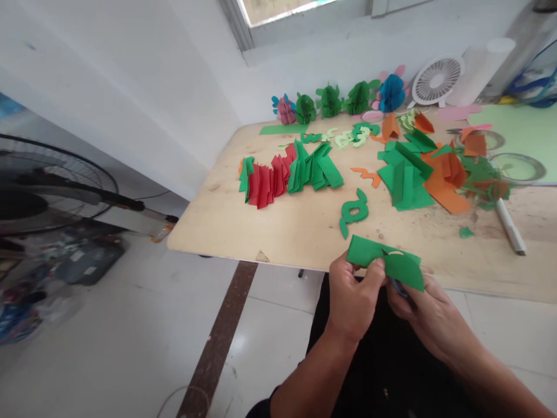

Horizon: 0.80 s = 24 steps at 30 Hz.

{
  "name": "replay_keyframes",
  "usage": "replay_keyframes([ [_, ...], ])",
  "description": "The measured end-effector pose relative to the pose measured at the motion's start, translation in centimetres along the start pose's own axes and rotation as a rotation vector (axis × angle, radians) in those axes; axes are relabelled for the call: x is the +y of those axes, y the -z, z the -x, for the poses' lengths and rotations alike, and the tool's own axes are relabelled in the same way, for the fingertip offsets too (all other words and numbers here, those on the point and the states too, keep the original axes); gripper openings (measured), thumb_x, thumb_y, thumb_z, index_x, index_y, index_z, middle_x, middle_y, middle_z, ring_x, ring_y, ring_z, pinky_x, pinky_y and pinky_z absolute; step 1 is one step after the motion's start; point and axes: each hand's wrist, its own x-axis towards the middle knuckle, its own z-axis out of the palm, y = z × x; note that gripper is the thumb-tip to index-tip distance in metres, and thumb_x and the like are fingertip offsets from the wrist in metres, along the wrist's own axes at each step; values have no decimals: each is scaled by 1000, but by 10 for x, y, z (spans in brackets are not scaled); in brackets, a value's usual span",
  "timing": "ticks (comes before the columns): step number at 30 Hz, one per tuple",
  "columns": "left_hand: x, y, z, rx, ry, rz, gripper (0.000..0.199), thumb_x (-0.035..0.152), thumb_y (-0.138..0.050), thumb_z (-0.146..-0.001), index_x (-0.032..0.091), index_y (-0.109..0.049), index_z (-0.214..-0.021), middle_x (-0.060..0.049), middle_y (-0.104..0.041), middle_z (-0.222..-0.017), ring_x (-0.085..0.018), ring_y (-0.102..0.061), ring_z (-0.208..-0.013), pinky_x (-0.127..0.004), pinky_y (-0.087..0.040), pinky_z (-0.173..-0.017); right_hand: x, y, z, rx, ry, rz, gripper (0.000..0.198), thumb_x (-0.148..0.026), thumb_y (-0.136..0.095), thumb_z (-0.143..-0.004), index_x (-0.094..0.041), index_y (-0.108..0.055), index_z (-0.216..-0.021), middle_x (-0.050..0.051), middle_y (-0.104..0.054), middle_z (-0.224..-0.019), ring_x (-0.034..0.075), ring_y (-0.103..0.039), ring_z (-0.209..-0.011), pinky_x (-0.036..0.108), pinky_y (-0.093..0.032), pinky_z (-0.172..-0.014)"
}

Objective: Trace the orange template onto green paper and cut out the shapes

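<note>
Over the table's front edge, my left hand (354, 296) pinches a folded piece of green paper (365, 249) between thumb and fingers. My right hand (429, 313) is closed around scissors (398, 287), mostly hidden behind the paper; a dark blade tip pokes through a cut in it. One flap of the paper hangs curved over the right fingers. Just beyond lies a curly green paper cut-out (353, 213), with a small orange cut-out (368, 175) farther back.
Folded red papers (263, 183) and green papers (315, 167) stand in a row. Green and orange paper (448, 174) piles up at right beside a white marker (510, 226) and tape rolls (520, 167). Honeycomb paper figures (331, 101) and a small fan (438, 80) line the wall.
</note>
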Motion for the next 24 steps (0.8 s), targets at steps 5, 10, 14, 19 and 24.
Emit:
replay_keyframes([
  [5, -1, 0, 1, -23, -10, -26, 15, 29, -64, -78, 17, -63, -68, -2, -59, -67, -14, -52, -63, -25, -46, -62, -3, -3, 1, 7, -15, -58, 46, -50, -52, -89, -22, -42, -53, -4, -32, -50, 13, -27, -48, 28, -26, -45],
  [10, -1, -1, 1, -26, 0, -6, 14, 27, -64, -77, 17, -62, -67, -1, -60, -67, -13, -52, -63, -24, -46, -63, -3, -4, 1, -8, -14, -43, 46, -53, -49, -89, -23, -43, -54, -4, -32, -50, 14, -27, -48, 29, -27, -46],
  [14, -1, -1, 2, -17, 0, -20, 13, 28, -64, -78, 17, -64, -71, -2, -64, -71, -14, -56, -67, -24, -48, -66, -2, -6, 1, 8, -1, -20, 47, -55, -48, -89, -24, -41, -54, -3, -31, -50, 14, -28, -48, 29, -29, -46],
  [19, -2, 0, 2, -14, 3, -35, 12, 28, -64, -78, 16, -65, -74, -5, -67, -77, -16, -59, -71, -27, -51, -70, -4, -7, 2, 23, -5, -22, 48, -54, -49, -88, -23, -38, -53, -3, -31, -50, 14, -27, -48, 29, -28, -46],
  [24, -1, 0, 1, -20, 5, -46, 14, 28, -63, -79, 16, -64, -72, -4, -66, -73, -15, -59, -68, -26, -50, -67, -6, -6, 3, -2, -24, -23, 48, -57, -48, -88, -24, -41, -54, -3, -30, -51, 14, -24, -49, 30, -26, -46],
])
